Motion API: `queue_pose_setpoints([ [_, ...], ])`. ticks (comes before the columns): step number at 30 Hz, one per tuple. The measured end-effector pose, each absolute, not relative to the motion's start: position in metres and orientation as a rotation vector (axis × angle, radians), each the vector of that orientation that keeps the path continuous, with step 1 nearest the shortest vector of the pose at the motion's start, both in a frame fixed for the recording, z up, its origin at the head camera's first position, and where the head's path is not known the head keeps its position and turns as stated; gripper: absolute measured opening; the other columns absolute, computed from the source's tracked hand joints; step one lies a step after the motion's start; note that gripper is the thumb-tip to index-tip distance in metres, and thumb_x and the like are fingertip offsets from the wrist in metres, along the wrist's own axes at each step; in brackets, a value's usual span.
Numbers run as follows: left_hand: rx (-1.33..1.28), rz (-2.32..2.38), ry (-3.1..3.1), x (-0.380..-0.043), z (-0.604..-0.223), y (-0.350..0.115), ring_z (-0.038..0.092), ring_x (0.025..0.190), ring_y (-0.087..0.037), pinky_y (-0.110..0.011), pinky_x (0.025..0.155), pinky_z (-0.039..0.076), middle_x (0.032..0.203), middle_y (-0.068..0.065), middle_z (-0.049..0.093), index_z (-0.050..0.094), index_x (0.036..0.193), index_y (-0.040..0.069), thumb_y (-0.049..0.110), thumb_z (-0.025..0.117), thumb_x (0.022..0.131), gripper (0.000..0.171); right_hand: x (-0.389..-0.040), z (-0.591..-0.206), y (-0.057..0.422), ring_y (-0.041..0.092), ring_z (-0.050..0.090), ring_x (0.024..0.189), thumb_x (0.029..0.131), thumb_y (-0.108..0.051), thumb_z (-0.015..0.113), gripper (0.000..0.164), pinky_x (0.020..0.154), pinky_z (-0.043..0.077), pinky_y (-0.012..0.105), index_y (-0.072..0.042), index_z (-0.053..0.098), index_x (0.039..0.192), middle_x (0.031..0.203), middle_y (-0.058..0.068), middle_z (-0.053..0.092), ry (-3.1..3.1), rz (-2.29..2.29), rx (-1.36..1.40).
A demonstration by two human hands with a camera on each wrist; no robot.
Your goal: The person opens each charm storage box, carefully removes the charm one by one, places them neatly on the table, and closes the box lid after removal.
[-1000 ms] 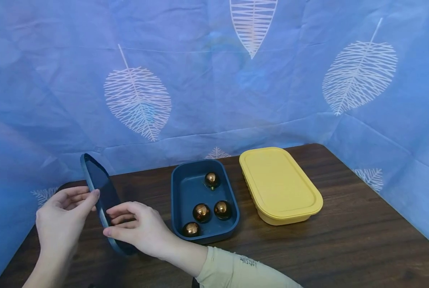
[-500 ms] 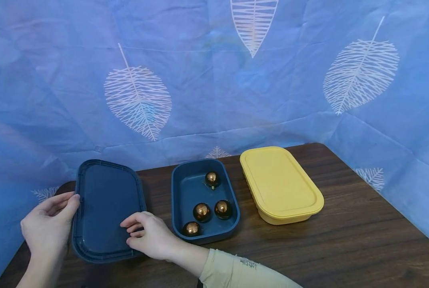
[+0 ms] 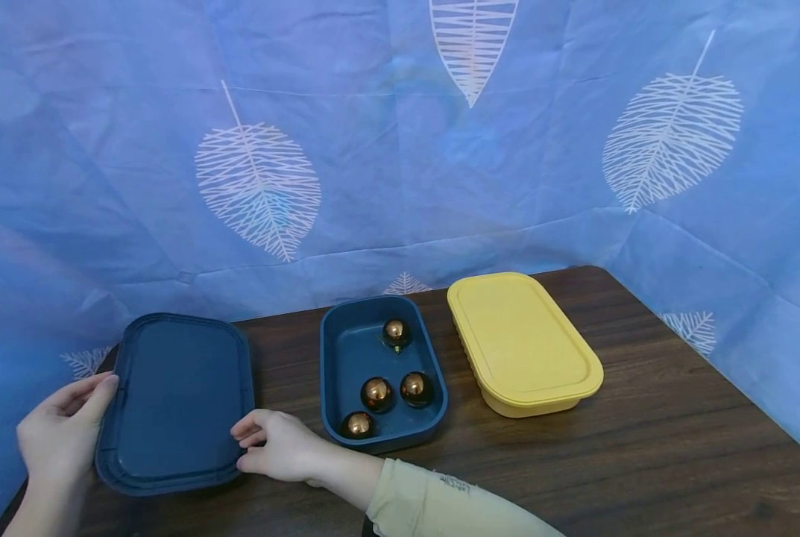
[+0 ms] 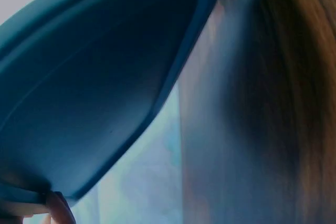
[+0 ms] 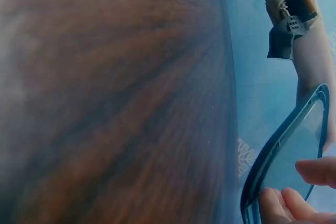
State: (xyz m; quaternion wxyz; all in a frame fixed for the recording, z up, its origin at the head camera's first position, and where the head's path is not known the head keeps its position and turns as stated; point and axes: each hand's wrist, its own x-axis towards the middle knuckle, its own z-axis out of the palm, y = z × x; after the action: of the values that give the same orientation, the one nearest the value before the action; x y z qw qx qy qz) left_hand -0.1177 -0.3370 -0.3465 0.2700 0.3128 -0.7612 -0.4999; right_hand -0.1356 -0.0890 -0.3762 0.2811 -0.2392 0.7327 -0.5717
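My left hand (image 3: 60,440) pinches the left edge of a dark blue lid (image 3: 178,403) between thumb and fingers. The lid's grooved, rimmed face is up. In the left wrist view, the lid (image 4: 105,87) is tilted, with the wooden table beside it. At its lower right edge is my right hand (image 3: 275,447), fingers loosely bent and fingertips right at the rim. The right wrist view shows the right thumb (image 5: 317,172) apart from the other fingertips (image 5: 283,205), which overlap the lid. To the right stands a dark blue box (image 3: 346,358) holding several shiny bronze ball ornaments (image 3: 377,394).
A yellow box with its lid on (image 3: 523,339) stands right of the blue box. All of this is on a dark wooden table (image 3: 614,462). A blue cloth with white leaf prints (image 3: 386,171) hangs behind the table.
The lid has turned from nearly edge-on to lying much flatter, and has shifted left and down. My left hand moved left with it. My right hand slid from its face to its right edge.
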Motion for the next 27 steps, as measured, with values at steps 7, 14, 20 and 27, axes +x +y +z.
queue_pose_setpoints([
  [7, 0.974, -1.373, -2.092, -0.12, -0.358, -0.355, 0.047, 0.108, -0.005, -0.039, 0.101, 0.037, 0.108, 0.021, 0.049, 0.053, 0.137, 0.016, 0.049, 0.057, 0.09, 0.057, -0.14, -0.387, -0.097, 0.007, 0.06, 0.095, 0.084, 0.005, 0.066, 0.03, 0.076, 0.049, 0.021, -0.006, 0.064, 0.113, 0.099, -0.003, 0.063, 1.854, -1.611, -0.549],
  [14, 1.047, -1.411, -2.167, -0.121, -0.366, -0.367, 0.03, 0.137, -0.026, -0.045, 0.105, 0.033, 0.138, 0.006, 0.044, 0.046, 0.143, 0.016, 0.056, 0.051, 0.09, 0.066, -0.142, -0.394, -0.104, 0.009, 0.061, 0.098, 0.086, 0.005, 0.064, 0.032, 0.079, 0.05, 0.023, -0.005, 0.063, 0.117, 0.103, -0.002, 0.064, 1.764, -1.633, -0.536],
  [20, 1.05, -1.436, -2.28, -0.123, -0.377, -0.388, 0.035, 0.131, -0.031, -0.043, 0.094, 0.043, 0.142, -0.006, 0.039, 0.046, 0.141, 0.02, 0.054, 0.048, 0.093, 0.059, -0.142, -0.395, -0.109, 0.009, 0.06, 0.102, 0.087, 0.004, 0.063, 0.034, 0.081, 0.049, 0.023, -0.006, 0.063, 0.119, 0.106, -0.001, 0.065, 1.764, -1.603, -0.532],
  [27, 0.908, -1.579, -2.38, -0.121, -0.392, -0.414, 0.046, 0.079, 0.002, -0.023, 0.063, 0.05, 0.113, 0.006, 0.044, 0.049, 0.127, 0.024, 0.039, 0.051, 0.098, 0.033, -0.144, -0.397, -0.113, 0.009, 0.06, 0.101, 0.086, 0.005, 0.063, 0.035, 0.082, 0.049, 0.024, -0.005, 0.063, 0.12, 0.106, 0.0, 0.065, 1.749, -1.625, -0.516],
])
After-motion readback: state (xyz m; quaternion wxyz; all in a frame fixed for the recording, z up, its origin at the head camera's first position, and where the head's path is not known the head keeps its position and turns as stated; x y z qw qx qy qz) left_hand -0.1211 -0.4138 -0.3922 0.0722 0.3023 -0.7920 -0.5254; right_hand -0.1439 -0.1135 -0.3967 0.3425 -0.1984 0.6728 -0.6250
